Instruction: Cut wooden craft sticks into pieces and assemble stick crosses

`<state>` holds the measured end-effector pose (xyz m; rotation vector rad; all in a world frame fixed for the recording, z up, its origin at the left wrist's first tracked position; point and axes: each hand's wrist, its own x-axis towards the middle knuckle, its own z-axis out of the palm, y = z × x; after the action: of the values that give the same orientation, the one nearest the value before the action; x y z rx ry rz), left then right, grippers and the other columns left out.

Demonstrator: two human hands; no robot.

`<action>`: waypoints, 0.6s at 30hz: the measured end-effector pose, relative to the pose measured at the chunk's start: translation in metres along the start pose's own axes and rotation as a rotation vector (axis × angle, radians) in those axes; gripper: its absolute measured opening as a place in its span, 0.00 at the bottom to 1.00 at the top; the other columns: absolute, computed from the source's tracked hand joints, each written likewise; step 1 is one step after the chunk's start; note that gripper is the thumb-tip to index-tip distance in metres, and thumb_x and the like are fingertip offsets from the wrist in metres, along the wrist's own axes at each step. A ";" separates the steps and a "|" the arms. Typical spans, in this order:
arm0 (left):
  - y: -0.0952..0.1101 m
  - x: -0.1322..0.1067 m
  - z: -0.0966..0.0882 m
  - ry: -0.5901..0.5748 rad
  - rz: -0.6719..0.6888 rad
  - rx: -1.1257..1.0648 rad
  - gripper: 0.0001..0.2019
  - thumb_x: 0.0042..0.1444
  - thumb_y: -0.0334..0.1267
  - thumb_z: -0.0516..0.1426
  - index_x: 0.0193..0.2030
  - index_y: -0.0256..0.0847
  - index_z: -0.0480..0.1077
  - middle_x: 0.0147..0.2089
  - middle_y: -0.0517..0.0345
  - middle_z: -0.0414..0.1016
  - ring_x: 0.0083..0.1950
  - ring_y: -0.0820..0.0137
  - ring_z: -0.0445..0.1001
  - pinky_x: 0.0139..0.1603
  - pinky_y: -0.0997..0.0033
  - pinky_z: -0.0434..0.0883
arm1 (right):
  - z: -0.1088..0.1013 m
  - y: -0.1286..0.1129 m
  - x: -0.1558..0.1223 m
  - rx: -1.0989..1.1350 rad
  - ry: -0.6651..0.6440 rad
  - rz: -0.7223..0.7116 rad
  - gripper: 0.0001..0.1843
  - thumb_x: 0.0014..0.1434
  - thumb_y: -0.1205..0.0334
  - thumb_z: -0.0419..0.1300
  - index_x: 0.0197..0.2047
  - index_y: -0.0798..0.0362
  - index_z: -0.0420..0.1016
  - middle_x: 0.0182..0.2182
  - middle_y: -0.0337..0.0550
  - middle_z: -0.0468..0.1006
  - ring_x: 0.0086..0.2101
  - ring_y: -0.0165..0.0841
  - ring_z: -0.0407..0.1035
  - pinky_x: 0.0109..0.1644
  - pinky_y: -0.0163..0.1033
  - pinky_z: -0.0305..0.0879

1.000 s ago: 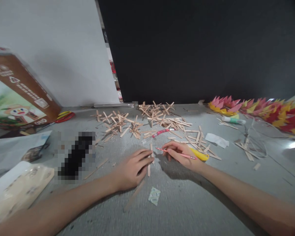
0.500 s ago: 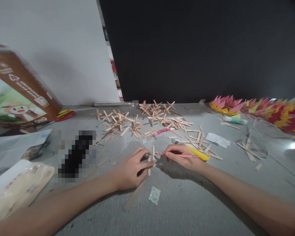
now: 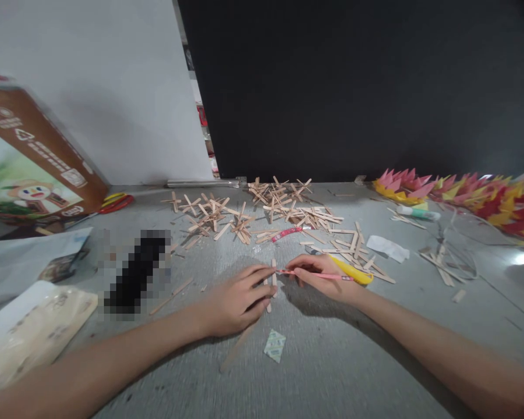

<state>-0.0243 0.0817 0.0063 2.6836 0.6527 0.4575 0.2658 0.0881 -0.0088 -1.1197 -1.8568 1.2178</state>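
Observation:
My left hand [image 3: 243, 299] lies over two wooden craft sticks side by side on the table, its fingers stretched out and apart. The fingertips rest on the right-hand craft stick [image 3: 274, 280]. Most of the left-hand craft stick [image 3: 269, 308] is hidden under the fingers. My right hand [image 3: 321, 276] is closed around a pink pencil [image 3: 334, 277] in a writing grip. The pencil's tip points left and meets the edge of the right-hand stick, close to my left index fingertip; whether it touches the wood is too small to tell.
Beyond my hands lie crossed craft sticks [image 3: 212, 215] and loose sticks [image 3: 353, 244]. A yellow-handled tool [image 3: 353, 272] lies behind my right hand. A small patterned packet [image 3: 275, 345] is nearer me. Folded paper pieces [image 3: 502, 203] and a glue stick [image 3: 419, 213] are right; a brown box [image 3: 65, 157] stands left.
My left fingers have straightened from a bent, pinching pose and now reach across both sticks. The left-hand stick has shifted slightly right, closer to the other. My right hand keeps the pencil nearly still.

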 end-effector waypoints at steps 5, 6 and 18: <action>-0.001 0.002 0.000 0.025 0.000 -0.040 0.13 0.73 0.40 0.54 0.59 0.45 0.74 0.72 0.46 0.68 0.76 0.56 0.60 0.72 0.50 0.67 | 0.000 0.000 0.000 0.023 -0.012 -0.010 0.16 0.70 0.52 0.60 0.50 0.52 0.82 0.38 0.46 0.84 0.31 0.32 0.75 0.35 0.36 0.70; -0.001 0.002 0.001 0.034 -0.010 -0.039 0.13 0.73 0.40 0.54 0.60 0.46 0.74 0.71 0.46 0.68 0.75 0.56 0.60 0.72 0.50 0.67 | 0.000 0.000 0.000 0.026 -0.011 -0.007 0.16 0.70 0.52 0.60 0.50 0.52 0.82 0.39 0.46 0.84 0.32 0.32 0.75 0.35 0.36 0.71; -0.004 0.001 0.007 0.175 -0.184 -0.015 0.13 0.73 0.46 0.56 0.57 0.43 0.73 0.55 0.51 0.76 0.60 0.60 0.72 0.63 0.55 0.72 | 0.000 -0.004 0.000 0.006 0.000 -0.001 0.15 0.70 0.51 0.60 0.49 0.52 0.83 0.36 0.44 0.83 0.31 0.32 0.75 0.34 0.35 0.70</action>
<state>-0.0228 0.0838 -0.0014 2.5579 0.9324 0.6486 0.2646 0.0875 -0.0051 -1.1150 -1.8519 1.2218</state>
